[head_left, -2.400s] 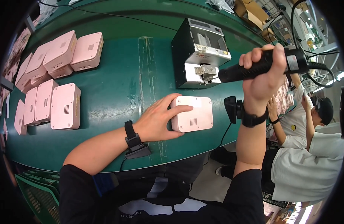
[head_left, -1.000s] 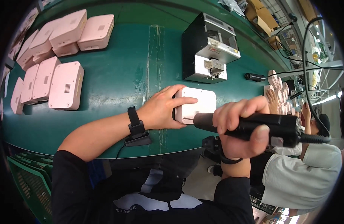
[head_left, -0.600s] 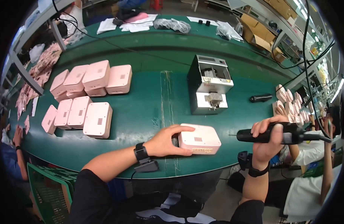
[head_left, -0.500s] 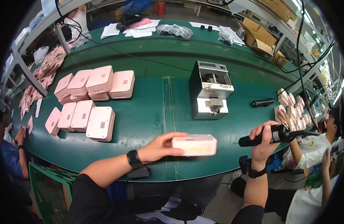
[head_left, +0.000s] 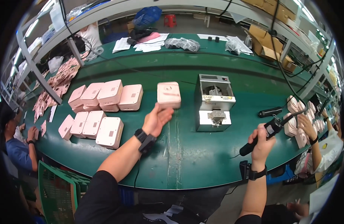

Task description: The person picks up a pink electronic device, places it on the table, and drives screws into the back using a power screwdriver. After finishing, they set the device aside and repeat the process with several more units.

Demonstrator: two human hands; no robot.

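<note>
Taking the near worktop as my dial, with twelve pointing away from the body, I have the pale pink plastic box with rounded corners (head_left: 169, 101) at twelve, set apart on the smooth dark green worktop (head_left: 201, 160). Its upper face carries a small curved shape; raised or sunken, I can't make out.

The bare left hand (head_left: 156, 121) I'm guiding is at the box's near side, fingers loosely extended and clasping nothing. Whether the fingertips touch the box, I can't tell from here.

At three, the bare right hand (head_left: 262, 145) is wrapped around a black, cylindrical corded electric screwdriver (head_left: 249, 149), its thin bit slanting toward eight.

To handle the box well, I'd work with light fingertips low on its side walls, leaving the upper face alone, and nudge rather than push. I'd leave room toward one o'clock, where the black-and-silver boxy metal machine (head_left: 215, 102) stands, and toward ten, where the stacked pale pink boxes (head_left: 111, 91) lean together and could probably slide if bumped. Meanwhile I'd hold the bit clear of the left forearm, and mind the thin black cable (head_left: 137, 173) hanging from the left wrist, which might drag or snag.
</note>
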